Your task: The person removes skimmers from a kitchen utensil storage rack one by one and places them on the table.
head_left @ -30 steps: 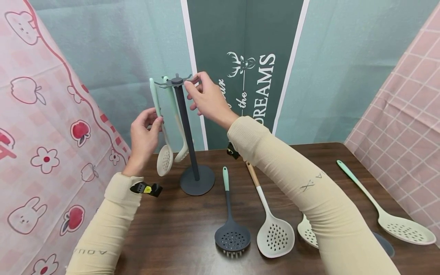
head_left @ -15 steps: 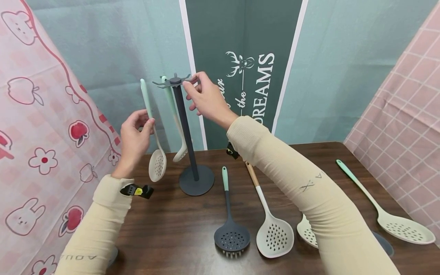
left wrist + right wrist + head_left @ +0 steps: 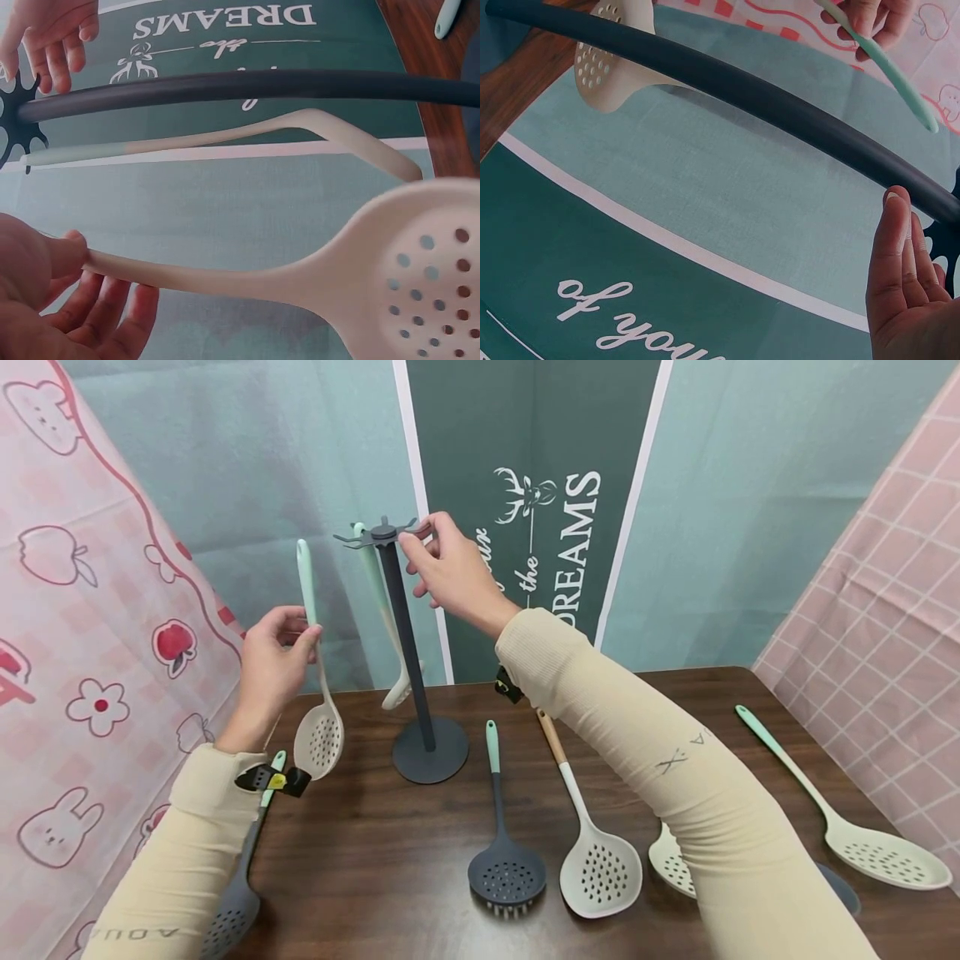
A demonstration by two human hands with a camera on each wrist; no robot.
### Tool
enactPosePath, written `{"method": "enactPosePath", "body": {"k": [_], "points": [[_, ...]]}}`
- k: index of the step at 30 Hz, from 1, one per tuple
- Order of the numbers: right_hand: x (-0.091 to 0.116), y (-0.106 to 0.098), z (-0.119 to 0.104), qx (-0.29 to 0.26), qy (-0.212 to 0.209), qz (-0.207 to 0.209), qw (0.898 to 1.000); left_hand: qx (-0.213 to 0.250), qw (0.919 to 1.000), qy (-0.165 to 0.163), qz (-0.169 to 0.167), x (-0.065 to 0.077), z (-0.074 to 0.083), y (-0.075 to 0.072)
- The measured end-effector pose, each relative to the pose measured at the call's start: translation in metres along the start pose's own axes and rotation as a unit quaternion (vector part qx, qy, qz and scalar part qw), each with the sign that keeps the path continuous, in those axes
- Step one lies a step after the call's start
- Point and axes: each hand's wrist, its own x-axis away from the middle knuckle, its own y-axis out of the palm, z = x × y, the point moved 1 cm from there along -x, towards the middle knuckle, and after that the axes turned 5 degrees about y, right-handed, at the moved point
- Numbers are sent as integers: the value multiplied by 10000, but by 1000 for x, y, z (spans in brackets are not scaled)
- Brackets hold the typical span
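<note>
My left hand [image 3: 272, 664] pinches a skimmer [image 3: 320, 742] by its mint handle, thumb on one side and fingers on the other. Its pale perforated head hangs down, and the handle's holed tip points up. The skimmer is left of a dark grey utensil stand [image 3: 411, 652] and apart from its hooks. With thumb and fingers, my right hand [image 3: 459, 567] holds a hook on the right of the stand's top. Another mint-handled utensil [image 3: 225, 137] with a pale bent head hangs from the stand, beside the post.
On the table [image 3: 360, 860] lie a dark skimmer [image 3: 507, 870], a white skimmer with a wooden-look handle [image 3: 602, 872] and a pale slotted turner [image 3: 885, 856]. Another dark skimmer [image 3: 238, 902] is partly under my left sleeve. My right sleeve covers parts of other utensils.
My left hand has moved left and slightly down with the skimmer, away from the stand, and the skimmer's head has turned more toward the head camera. My right hand stays on the stand's top.
</note>
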Motion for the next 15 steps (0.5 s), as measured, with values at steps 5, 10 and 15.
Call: {"method": "enactPosePath", "body": {"k": [5, 10, 15], "points": [[0, -1, 1, 29, 62, -9, 10000, -185, 9993, -98, -309, 3, -1, -4], [0, 0, 2, 78, 87, -36, 9999, -344, 9977, -174, -564, 9, -5, -12], [-1, -1, 2, 38, 79, -11, 10000, -578, 9957, -144, -710, 14, -11, -18]]}}
